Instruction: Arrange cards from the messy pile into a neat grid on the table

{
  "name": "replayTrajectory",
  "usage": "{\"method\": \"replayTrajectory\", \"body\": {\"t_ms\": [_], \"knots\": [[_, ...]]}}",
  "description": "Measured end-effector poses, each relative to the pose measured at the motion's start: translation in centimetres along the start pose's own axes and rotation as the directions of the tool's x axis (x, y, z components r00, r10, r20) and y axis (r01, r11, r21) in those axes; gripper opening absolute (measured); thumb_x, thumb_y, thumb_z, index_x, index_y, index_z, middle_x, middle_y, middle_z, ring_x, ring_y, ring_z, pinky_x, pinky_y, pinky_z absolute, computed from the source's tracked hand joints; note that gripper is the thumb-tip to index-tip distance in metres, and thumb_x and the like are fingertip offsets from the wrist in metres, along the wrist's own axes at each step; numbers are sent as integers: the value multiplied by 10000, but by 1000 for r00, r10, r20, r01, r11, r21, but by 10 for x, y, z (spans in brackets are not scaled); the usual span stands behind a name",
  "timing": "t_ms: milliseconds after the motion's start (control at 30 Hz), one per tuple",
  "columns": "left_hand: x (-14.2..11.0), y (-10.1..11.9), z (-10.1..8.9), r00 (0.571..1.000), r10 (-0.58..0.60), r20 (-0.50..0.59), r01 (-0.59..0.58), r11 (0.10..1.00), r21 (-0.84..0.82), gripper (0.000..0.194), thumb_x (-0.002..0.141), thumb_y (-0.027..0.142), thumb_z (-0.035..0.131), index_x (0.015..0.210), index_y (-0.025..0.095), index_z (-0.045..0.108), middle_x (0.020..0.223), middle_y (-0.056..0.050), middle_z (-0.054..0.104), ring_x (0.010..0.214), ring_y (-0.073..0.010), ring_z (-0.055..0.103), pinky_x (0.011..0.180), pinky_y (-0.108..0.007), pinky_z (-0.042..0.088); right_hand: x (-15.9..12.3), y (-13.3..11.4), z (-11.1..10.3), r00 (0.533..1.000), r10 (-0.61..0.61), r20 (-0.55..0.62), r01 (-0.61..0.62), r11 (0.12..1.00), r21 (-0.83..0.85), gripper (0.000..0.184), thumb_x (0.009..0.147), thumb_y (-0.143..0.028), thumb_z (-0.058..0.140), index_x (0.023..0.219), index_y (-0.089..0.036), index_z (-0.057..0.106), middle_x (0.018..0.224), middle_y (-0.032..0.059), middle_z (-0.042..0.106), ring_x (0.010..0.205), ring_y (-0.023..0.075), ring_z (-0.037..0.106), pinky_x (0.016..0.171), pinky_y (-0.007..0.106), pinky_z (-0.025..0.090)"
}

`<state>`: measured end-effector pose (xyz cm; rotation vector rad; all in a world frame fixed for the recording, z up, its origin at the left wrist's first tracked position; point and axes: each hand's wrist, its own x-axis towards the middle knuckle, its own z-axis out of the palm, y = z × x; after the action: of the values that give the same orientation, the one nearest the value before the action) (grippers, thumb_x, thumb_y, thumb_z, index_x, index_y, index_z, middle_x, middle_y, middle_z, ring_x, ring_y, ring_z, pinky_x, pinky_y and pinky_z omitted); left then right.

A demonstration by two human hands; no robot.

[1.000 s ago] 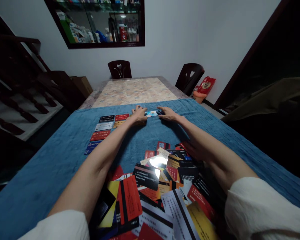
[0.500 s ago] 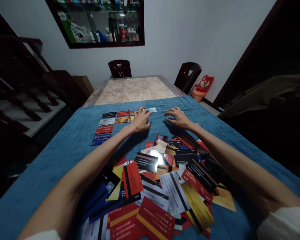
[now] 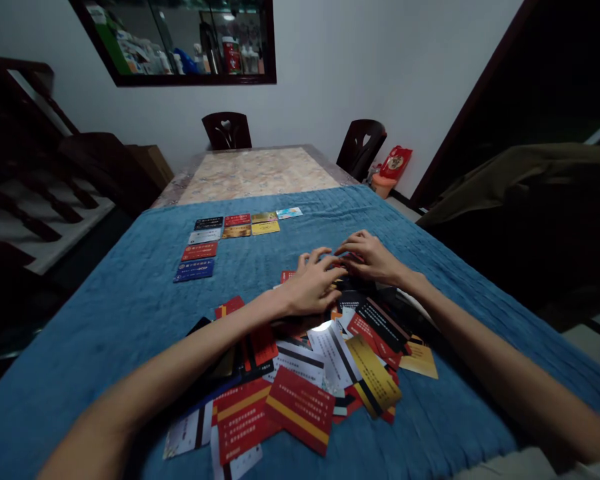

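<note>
A heap of bank-style cards (image 3: 300,407), red, gold, silver and black, lies face down and overlapping in front of me. My left hand (image 3: 313,283) spreads its curved fingers over the far part of this heap. Close beside it, my right hand (image 3: 373,259) bends its fingers down at a red card, its fingertips near those of the left. Whether either hand grips a card cannot be seen. Farther off, several cards lie face up in rows, among them a light blue card (image 3: 289,213), a yellow card (image 3: 265,228) and a dark blue card (image 3: 194,270).
A blue cloth (image 3: 115,320) covers the near part of the table, with the patterned tabletop (image 3: 260,172) beyond it. Two dark chairs (image 3: 226,131) stand at the far side. A red bag (image 3: 397,162) sits by the wall, and a stair railing (image 3: 20,193) is on the left.
Both hands have drawn back from the laid-out rows to the heap. The light blue card, earlier by my left fingers, now lies released at the right end of the top row.
</note>
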<state>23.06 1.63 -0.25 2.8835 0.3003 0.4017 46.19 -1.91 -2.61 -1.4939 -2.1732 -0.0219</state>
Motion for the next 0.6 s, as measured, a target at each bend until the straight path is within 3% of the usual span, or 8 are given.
{"method": "replayTrajectory", "body": {"t_ms": [133,233,600], "knots": [[2,31,7,983,160,93,-157,987,-35,424,895,293,575,1303,179,591,1423,-142,540,1398,-350,326,1099,-592,330,-11,-6,-3,1000,-12,-23,13,998,65,254,947,-317,525,1006,-228,755,980,97,728,939,250,540,852,427,416],[4,42,8,963,235,129,-232,972,-42,409,896,272,562,1292,172,595,1402,-117,572,1386,-345,337,1088,-577,344,-16,-7,-3,999,-11,-40,15,995,99,259,956,-324,521,1003,-234,759,973,94,731,939,246,547,855,429,424],[-9,36,10,958,258,128,-268,961,65,348,976,303,445,1256,177,607,1369,-140,592,1356,-335,395,1054,-540,352,-22,-18,-1,999,-32,7,32,995,92,228,938,-258,543,1052,-239,739,998,86,739,970,245,582,880,427,418]]}}
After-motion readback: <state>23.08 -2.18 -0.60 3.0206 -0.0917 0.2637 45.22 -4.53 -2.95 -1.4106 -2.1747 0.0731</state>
